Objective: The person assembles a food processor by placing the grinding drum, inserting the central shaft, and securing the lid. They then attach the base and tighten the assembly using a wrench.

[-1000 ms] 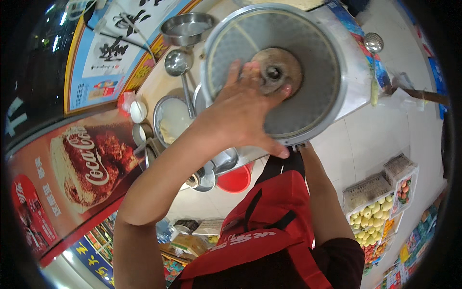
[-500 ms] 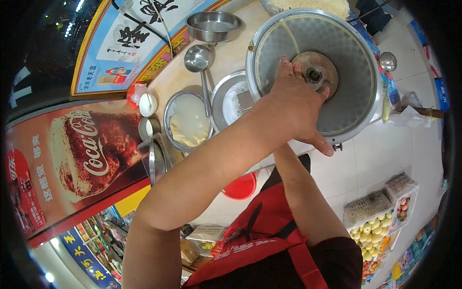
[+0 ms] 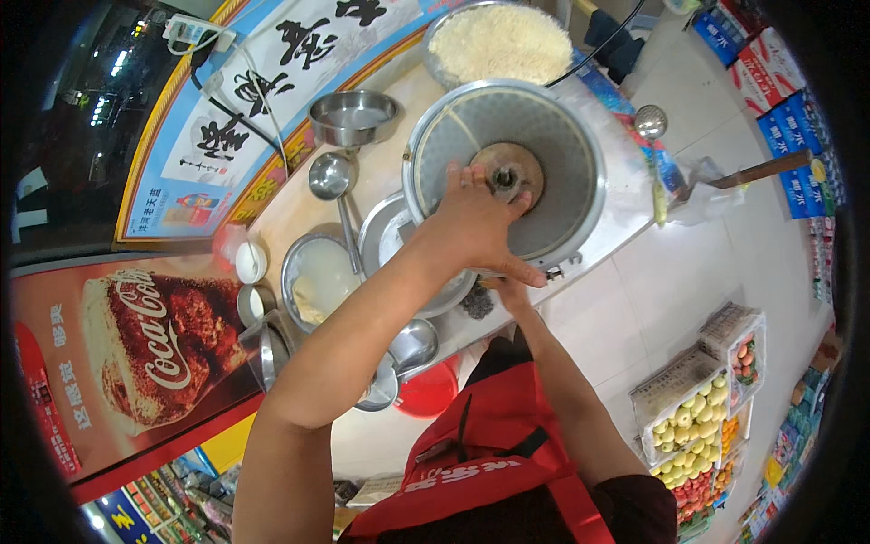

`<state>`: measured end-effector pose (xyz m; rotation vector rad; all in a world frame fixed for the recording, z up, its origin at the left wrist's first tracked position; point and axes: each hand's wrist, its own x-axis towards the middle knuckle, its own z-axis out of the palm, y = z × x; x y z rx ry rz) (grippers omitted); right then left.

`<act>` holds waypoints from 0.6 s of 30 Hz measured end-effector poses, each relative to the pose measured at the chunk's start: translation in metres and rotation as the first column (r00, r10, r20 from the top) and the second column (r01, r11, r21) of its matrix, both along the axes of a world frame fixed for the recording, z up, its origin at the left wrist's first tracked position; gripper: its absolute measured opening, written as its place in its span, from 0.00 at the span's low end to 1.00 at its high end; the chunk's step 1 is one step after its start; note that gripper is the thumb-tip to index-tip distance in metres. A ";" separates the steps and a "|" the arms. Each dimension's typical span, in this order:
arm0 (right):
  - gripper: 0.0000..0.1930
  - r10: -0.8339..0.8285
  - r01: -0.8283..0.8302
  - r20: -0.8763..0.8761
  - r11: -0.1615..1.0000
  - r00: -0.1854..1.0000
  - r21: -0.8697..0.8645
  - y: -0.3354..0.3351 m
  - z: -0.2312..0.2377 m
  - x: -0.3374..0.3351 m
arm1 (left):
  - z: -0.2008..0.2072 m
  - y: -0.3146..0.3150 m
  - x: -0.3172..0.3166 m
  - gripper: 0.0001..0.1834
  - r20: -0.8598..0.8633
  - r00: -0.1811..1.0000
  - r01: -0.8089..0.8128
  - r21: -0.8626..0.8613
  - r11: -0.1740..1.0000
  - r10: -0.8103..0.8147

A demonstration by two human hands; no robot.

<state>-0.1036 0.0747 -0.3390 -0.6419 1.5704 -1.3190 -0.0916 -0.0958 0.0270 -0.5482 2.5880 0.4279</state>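
Note:
A big metal drum (image 3: 589, 168) has a deep grey inside and a round brown piece with a hole (image 3: 530, 163) at its centre. Over the drum's near left rim reaches my left hand (image 3: 478, 220), fingers spread, the fingertips above the drum's inside. The thumb points right along the near rim, and no object shows in this hand. My right hand (image 3: 513, 292) is just below that rim, under the left hand. Its fingers are partly hidden, so any grip is unclear. A small metal latch (image 3: 555, 270) sits on the rim close to both hands.
Left of the drum are a ladle (image 3: 333, 176), a bowl of pale liquid and dough (image 3: 328, 265) and a steel pan (image 3: 353, 119). A basin of pale crumbs (image 3: 498, 43) stands behind it. A red bucket (image 3: 430, 392) is below the counter; fruit crates (image 3: 693, 403) stand at right.
The view has shifted, so the drum and counter appear further left and the crumb basin shows more fully. My right hand now shows below the rim. The left hand keeps its spread pose.

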 end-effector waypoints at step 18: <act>0.13 -0.210 0.066 -0.304 0.904 0.929 -0.423 -0.039 0.320 -0.202 | 0.009 -0.003 -0.013 0.70 0.232 0.973 0.001 0.069 0.998 -0.017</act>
